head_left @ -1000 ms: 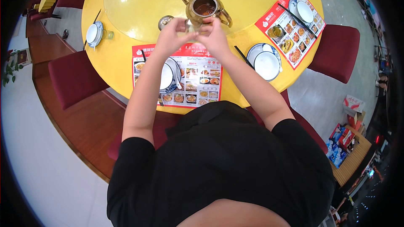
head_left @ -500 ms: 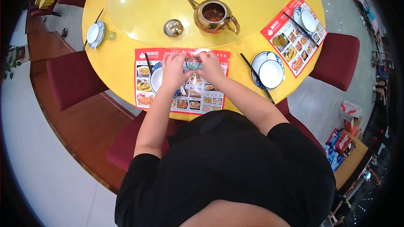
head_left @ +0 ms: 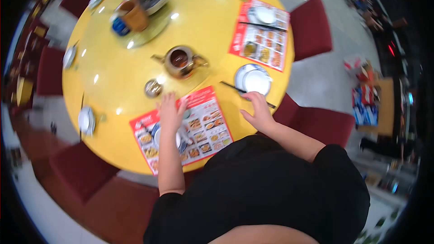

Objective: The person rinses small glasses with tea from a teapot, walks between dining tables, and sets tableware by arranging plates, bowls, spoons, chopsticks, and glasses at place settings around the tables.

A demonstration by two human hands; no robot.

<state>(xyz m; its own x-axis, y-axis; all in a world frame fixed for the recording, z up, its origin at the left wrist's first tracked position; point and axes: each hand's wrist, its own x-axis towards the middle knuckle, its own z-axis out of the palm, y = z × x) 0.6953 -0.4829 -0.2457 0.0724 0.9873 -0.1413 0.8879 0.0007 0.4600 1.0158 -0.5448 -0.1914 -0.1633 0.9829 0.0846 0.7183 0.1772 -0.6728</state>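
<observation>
My left hand (head_left: pixel 170 114) is over the red-edged picture menu sheet (head_left: pixel 210 129), fingers stretched out and apart. Close beside its thumb a small greenish glass (head_left: pixel 186 114) shows in part; whether they touch I cannot tell. Below that hand, a blue-rimmed plate and bowl (head_left: pixel 157 135) are partly covered by my forearm. My right hand (head_left: pixel 261 114) hovers at the near side of another white bowl (head_left: pixel 257 82) on a blue-patterned plate (head_left: pixel 239 76). Its thumb and fingers are spread, with nothing between them. Black chopsticks (head_left: pixel 231 87) lie across that plate's near edge, partly behind the fingers.
A brass teapot (head_left: pixel 180 63) without its lid stands on the glass turntable, its round lid (head_left: pixel 153 88) beside it. A second menu sheet (head_left: pixel 279 54) bears another bowl (head_left: pixel 265 14). A brown container (head_left: pixel 134 15) stands farther back. Maroon chairs (head_left: pixel 309 29) ring the yellow table.
Both hands were together around the glass; now they are apart. My right hand has moved right to the neighbouring place setting. The view has turned to the right.
</observation>
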